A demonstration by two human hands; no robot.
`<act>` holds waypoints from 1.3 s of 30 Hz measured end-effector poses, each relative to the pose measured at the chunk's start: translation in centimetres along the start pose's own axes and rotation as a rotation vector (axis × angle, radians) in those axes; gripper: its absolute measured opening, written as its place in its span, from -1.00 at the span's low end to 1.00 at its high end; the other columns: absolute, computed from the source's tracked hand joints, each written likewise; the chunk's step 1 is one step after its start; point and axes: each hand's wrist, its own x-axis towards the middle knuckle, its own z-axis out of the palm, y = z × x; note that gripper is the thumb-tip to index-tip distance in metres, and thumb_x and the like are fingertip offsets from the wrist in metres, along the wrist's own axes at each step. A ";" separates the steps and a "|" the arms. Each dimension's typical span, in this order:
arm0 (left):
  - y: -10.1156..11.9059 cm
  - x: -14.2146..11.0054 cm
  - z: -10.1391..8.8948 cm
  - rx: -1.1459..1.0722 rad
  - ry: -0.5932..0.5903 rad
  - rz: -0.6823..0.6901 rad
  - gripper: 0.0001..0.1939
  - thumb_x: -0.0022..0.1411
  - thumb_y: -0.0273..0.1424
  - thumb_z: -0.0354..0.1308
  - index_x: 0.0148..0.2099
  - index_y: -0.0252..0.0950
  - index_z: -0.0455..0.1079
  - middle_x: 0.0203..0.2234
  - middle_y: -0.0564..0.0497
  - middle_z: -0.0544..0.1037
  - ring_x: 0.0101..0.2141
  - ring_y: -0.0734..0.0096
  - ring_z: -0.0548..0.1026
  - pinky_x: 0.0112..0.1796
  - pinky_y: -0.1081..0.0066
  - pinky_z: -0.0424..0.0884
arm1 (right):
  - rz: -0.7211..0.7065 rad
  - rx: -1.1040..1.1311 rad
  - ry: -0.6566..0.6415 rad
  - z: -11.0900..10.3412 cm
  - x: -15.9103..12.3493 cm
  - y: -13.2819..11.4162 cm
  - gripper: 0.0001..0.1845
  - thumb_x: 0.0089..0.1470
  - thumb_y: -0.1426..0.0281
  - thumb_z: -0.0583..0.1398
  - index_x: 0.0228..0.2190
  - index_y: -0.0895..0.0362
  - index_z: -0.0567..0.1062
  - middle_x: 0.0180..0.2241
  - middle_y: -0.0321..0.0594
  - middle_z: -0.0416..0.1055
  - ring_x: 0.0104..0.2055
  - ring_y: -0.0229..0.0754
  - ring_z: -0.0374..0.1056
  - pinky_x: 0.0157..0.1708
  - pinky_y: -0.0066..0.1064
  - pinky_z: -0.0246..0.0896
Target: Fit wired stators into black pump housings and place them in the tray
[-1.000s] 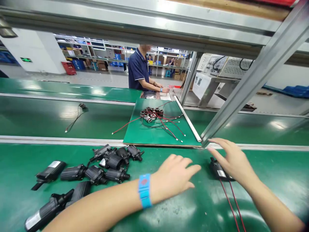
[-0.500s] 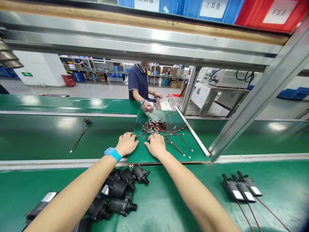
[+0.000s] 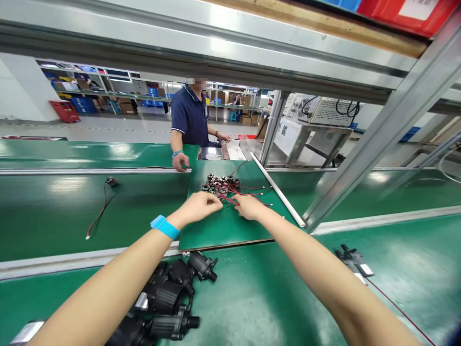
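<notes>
A cluster of small round metal motor parts with wire leads (image 3: 220, 183) lies on a green board (image 3: 230, 230) in front of me. My right hand (image 3: 249, 207) is closed at the near side of the cluster, its thumb and fingers pinching the red wires (image 3: 230, 200). Just left of it, my left hand (image 3: 200, 207), with a blue wrist strap (image 3: 164, 227), has thumb and fingertips pressed together near the same wires. What it holds, if anything, is too small to tell.
Black pumps (image 3: 163, 293) are heaped below my left arm; more black pumps (image 3: 355, 262) lie beyond my right forearm. A white tube (image 3: 277, 190) edges the board beside a metal post (image 3: 360, 129). One wired motor part (image 3: 111, 181) sits left. A co-worker (image 3: 190, 115) stands opposite.
Both hands went from spread fingers to pinched ones, and my right hand took hold of wires. The co-worker's hand withdrew leftward from above the board. My view shifted.
</notes>
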 end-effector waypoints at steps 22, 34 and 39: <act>-2.1 7.4 2.5 0.678 0.140 0.514 -0.68 0.23 -0.21 0.26 0.01 -0.18 0.47 -0.10 -0.15 0.52 -0.02 0.01 0.42 0.04 0.07 0.30 | -0.144 -0.538 0.223 -3.9 -1.0 9.2 -0.44 0.36 -0.02 -0.02 0.17 0.03 0.40 0.03 -0.01 0.46 0.07 0.10 0.35 0.07 -0.13 0.11; -3.1 5.0 3.2 0.382 0.488 0.099 -0.55 0.18 -0.53 0.05 0.13 -0.30 0.23 -0.10 -0.14 0.50 -0.28 0.25 0.56 -0.19 0.29 0.50 | 0.073 -0.259 0.393 2.9 0.5 9.6 -0.49 0.42 0.12 -0.09 0.26 -0.02 0.30 0.19 -0.10 0.36 0.18 0.05 0.24 0.14 -0.10 0.06; -5.4 5.4 1.2 0.296 0.513 0.000 -0.68 0.21 -0.38 0.09 0.03 -0.27 0.34 -0.19 -0.10 0.54 -0.18 0.14 0.56 -0.07 0.19 0.48 | 0.165 -0.168 0.514 2.8 1.3 7.7 -0.56 0.37 0.32 -0.06 0.17 0.10 0.38 0.17 0.00 0.34 0.20 0.10 0.19 0.18 0.00 -0.02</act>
